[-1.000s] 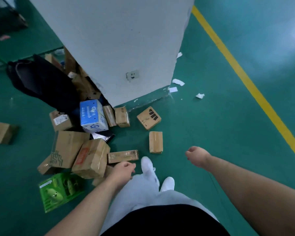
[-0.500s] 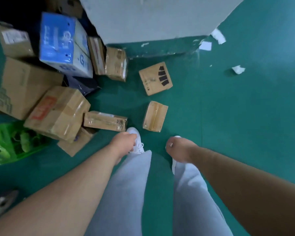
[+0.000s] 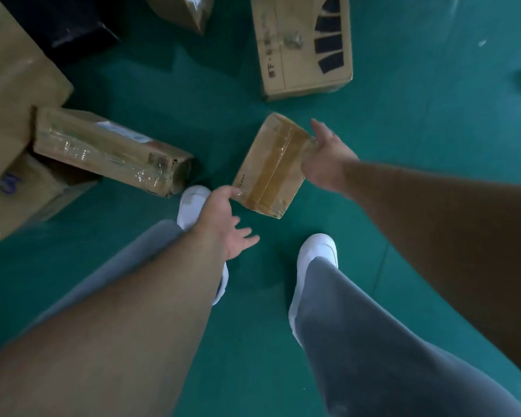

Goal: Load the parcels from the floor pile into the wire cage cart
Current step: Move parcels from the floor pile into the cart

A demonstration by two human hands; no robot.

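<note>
A small brown parcel [image 3: 271,167] with a wide tape strip lies on the green floor just ahead of my feet. My right hand [image 3: 324,164] grips its right edge, thumb lying along the top; the fingers are hidden behind the parcel. My left hand [image 3: 226,224] is at the parcel's near-left corner. Its thumb touches that corner and its fingers are spread and hold nothing. The wire cage cart is out of view.
A long taped parcel [image 3: 112,152] lies to the left against a large carton [image 3: 9,85]. A box with black bars [image 3: 289,49] sits beyond the small parcel. A black bag [image 3: 66,22] and another carton [image 3: 181,10] are at the top. My white shoes [image 3: 316,251] stand below.
I have bent down much closer to the floor. Both hands, curled and held near my knees before, have reached out to the small taped parcel; the right one has taken its edge.
</note>
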